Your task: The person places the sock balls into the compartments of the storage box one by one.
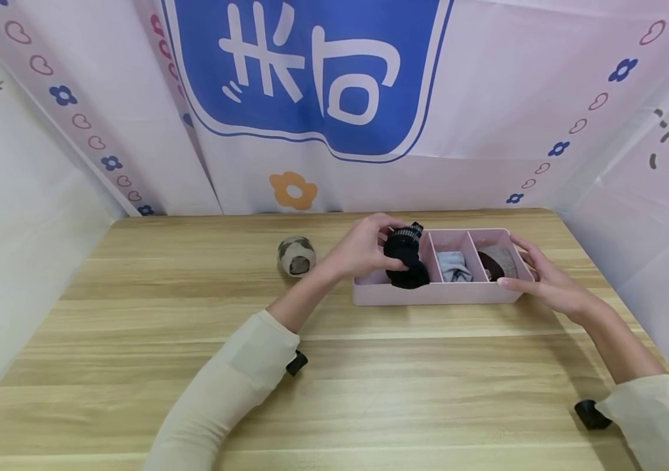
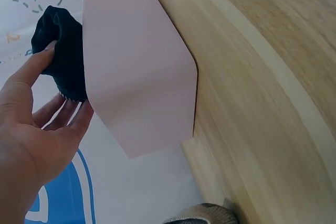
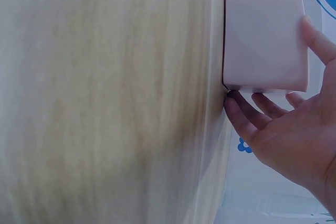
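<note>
A pink divided storage box [image 1: 446, 295] stands on the table, its long front wall towards me. My left hand [image 1: 364, 248] holds a bundled black sock [image 1: 403, 255] with whitish stripes over the box's left compartment; in the left wrist view the thumb and fingers pinch the sock [image 2: 68, 51] at the rim. My right hand [image 1: 555, 284] grips the box's right end, thumb at the front rim and fingers against the end wall. A folded light grey sock [image 1: 454, 267] lies in the middle compartment. The right one holds a grey and brown bundle [image 1: 498, 260].
A rolled camouflage-patterned bundle [image 1: 297, 255] sits on the wooden table [image 1: 193, 314], left of the box and near my left forearm. Behind the table hangs a printed cloth [image 1: 476, 118], with more white cloth at both sides.
</note>
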Demonstrator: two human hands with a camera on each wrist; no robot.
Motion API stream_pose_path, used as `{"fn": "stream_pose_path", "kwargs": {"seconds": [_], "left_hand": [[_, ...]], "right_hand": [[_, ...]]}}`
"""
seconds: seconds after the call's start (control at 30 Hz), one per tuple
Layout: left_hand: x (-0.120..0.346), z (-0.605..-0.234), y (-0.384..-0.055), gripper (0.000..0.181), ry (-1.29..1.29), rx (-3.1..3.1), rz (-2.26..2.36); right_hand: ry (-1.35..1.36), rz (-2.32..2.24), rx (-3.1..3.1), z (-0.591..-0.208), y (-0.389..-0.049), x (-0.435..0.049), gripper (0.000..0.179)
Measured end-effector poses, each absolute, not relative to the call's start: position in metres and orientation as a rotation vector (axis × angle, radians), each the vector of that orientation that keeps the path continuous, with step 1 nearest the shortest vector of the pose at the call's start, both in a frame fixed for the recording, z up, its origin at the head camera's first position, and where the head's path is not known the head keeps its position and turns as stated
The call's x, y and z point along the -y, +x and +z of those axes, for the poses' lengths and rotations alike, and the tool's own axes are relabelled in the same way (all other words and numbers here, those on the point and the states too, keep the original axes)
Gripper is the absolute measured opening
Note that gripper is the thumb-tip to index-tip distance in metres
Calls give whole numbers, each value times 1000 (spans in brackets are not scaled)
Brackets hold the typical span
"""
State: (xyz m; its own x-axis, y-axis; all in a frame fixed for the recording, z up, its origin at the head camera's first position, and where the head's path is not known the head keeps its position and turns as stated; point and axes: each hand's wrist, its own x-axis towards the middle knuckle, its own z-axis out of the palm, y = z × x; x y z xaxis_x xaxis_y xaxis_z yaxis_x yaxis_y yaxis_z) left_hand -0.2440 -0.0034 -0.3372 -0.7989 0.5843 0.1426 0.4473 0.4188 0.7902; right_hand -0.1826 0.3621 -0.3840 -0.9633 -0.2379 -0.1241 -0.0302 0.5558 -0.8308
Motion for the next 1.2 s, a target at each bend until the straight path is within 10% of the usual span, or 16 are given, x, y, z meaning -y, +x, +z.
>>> {"fn": "stream_pose_path", "kwargs": {"seconds": [1.2], "left_hand": [[-24, -354, -261, 62, 1066, -2652, 1072]], "right_hand": [[-234, -1363, -2576, -384, -182, -362, 100]]}}
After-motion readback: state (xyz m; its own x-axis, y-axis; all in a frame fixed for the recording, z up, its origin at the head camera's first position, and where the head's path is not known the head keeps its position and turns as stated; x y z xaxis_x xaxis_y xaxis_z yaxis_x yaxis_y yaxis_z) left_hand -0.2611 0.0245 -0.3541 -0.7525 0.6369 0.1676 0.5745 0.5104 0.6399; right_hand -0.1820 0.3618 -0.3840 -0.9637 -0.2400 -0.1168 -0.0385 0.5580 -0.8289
